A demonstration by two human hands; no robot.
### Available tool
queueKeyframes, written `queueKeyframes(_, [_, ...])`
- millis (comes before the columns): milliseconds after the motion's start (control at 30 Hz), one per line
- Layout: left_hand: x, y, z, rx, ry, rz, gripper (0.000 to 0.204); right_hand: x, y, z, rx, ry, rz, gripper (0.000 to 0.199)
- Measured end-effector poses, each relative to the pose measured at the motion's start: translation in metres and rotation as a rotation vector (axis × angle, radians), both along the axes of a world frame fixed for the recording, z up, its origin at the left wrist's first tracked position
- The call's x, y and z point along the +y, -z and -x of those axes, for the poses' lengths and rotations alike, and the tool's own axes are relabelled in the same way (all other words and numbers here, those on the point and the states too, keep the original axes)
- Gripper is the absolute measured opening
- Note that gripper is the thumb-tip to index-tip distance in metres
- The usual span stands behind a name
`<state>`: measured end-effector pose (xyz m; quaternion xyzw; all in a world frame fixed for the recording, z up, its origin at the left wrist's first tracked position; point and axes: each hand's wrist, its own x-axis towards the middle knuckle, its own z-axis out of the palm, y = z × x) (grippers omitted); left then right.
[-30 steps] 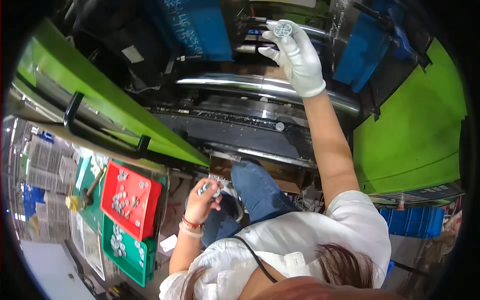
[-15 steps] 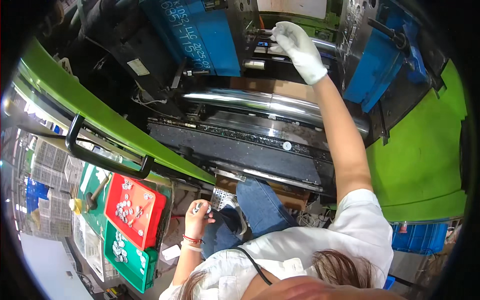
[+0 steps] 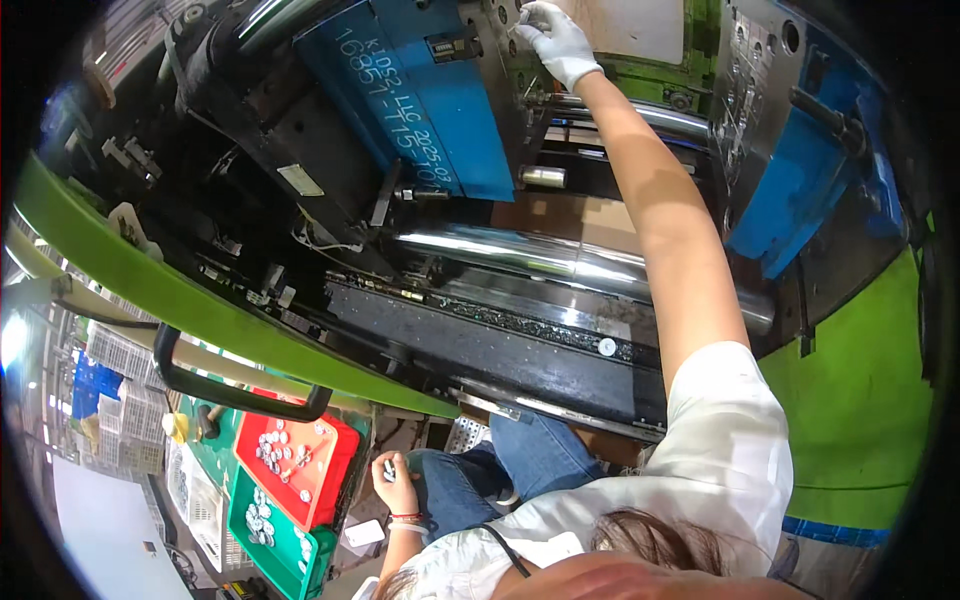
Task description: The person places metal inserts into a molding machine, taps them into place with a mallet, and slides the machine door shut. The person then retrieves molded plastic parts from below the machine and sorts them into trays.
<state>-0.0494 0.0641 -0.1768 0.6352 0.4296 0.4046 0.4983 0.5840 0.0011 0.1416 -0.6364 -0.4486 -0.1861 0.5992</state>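
While the right hand (image 3: 558,38), gloved in white, reaches to the top centre of the frame, its fingers press narrow against the grey mould face (image 3: 500,60) beside the blue block (image 3: 420,100); whether they pinch anything there, I cannot tell. Down at lower left, the bare left hand (image 3: 396,485) curls around a small metal part (image 3: 389,468) above the knee. That part looks light, stiff and smooth, probably slippery, best pinched at its rim. Just left sits a red tray (image 3: 335,470) scattered with silvery discs (image 3: 280,452), and a green tray (image 3: 290,555) below it. Across the middle, the shiny steel bar (image 3: 520,255) and the black handle (image 3: 230,390) crowd the reach into the machine.
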Motion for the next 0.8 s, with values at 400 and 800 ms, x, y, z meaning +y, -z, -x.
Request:
queueKeyframes(400, [0.016,0.007,-0.034,0.005,-0.038,0.027,0.01,0.025,0.0,-0.017,-0.118,0.134,-0.04,0.032])
queueKeyframes(800, [0.019,0.015,-0.033,0.03,-0.027,0.012,0.01,0.024,0.003,-0.023,-0.341,0.29,-0.039,0.034])
